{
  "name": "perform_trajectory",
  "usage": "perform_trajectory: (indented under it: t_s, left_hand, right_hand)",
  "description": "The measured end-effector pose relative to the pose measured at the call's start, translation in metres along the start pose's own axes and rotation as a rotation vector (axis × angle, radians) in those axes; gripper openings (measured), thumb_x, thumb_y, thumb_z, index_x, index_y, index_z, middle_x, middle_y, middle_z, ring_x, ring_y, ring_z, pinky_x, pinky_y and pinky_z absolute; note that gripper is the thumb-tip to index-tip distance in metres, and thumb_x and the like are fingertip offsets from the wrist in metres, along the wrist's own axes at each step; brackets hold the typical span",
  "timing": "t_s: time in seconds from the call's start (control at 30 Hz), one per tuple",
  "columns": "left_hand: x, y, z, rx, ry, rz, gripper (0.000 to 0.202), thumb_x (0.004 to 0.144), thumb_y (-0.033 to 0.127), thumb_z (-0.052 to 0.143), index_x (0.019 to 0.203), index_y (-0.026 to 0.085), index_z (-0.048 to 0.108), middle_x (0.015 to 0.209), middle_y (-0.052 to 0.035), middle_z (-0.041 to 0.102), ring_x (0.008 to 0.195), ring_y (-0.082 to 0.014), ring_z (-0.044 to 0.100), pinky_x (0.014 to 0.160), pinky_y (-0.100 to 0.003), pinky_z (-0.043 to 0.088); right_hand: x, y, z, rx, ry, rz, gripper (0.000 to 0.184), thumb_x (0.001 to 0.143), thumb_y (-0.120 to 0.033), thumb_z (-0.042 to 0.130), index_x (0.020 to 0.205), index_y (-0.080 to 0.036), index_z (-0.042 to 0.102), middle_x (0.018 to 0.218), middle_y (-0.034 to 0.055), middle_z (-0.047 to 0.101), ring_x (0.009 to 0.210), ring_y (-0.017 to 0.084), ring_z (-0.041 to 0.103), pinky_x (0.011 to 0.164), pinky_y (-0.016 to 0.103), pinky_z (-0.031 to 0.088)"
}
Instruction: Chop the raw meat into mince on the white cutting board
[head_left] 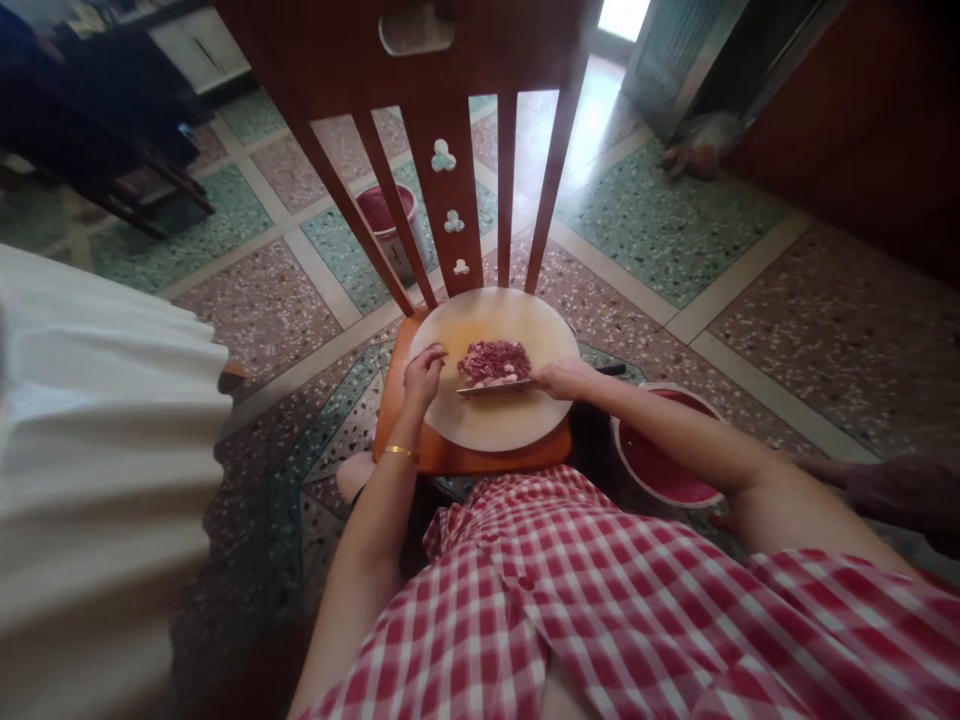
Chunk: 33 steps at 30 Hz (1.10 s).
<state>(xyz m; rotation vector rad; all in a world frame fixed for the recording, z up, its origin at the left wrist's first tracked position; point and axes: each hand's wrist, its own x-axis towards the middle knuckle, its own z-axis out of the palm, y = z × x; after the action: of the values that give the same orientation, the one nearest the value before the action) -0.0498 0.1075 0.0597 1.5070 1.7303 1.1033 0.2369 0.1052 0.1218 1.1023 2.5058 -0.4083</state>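
Note:
A round pale cutting board (517,430) lies on the seat of a wooden chair (390,420). A heap of chopped dark red meat (495,360) sits in the middle of it, with paler bits along its near side. My right hand (566,380) is closed round a cleaver (491,389), its blade lying along the near edge of the meat and its dark handle end sticking out to the right. Over the board's left edge, apart from the meat, my left hand (425,376) has its fingers curled together; what they hold, if anything, is too small to make out.
The chair's slatted back (442,190) rises just beyond the board. A red-lined bucket (667,450) stands by the seat's right side, and another bucket (390,215) is behind the chair. A white pleated cloth (105,450) hangs at the left.

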Motion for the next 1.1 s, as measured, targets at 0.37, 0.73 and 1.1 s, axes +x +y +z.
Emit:
perform_trajectory:
  t_s: [0.37,0.73,1.1]
  left_hand:
    - [0.027,-0.005,-0.033,0.586,-0.131,0.072,0.024,0.074,0.022,0.052,0.094,0.017,0.064,0.094,-0.0091,0.063,0.092,-0.0224,0.056,0.085,-0.034,0.042]
    - [0.015,-0.022,-0.036,0.503,-0.191,-0.215,0.016,0.067,0.024,0.055,0.078,0.015,0.062,0.067,-0.0036,0.061,0.065,-0.0163,0.056,0.057,-0.024,0.039]
    - [-0.077,0.003,0.020,-0.007,-0.222,-0.344,0.021,0.070,0.022,0.045,0.080,0.014,0.061,0.059,0.0001,0.056,0.050,-0.0114,0.051,0.050,-0.023,0.042]
  right_hand:
    - [0.004,-0.013,-0.023,0.209,0.126,0.192,0.039,0.091,-0.035,0.030,0.118,-0.015,0.049,0.099,0.0141,0.065,0.087,0.024,0.062,0.068,0.028,0.041]
    - [0.019,-0.062,0.017,0.367,0.086,0.238,0.029,0.089,-0.024,0.036,0.108,-0.010,0.051,0.095,0.0165,0.064,0.087,0.023,0.062,0.070,0.028,0.043]
    - [-0.019,-0.065,0.036,0.282,0.048,0.339,0.028,0.089,-0.020,0.033,0.112,-0.014,0.046,0.091,0.0137,0.064,0.085,0.022,0.063,0.073,0.030,0.045]
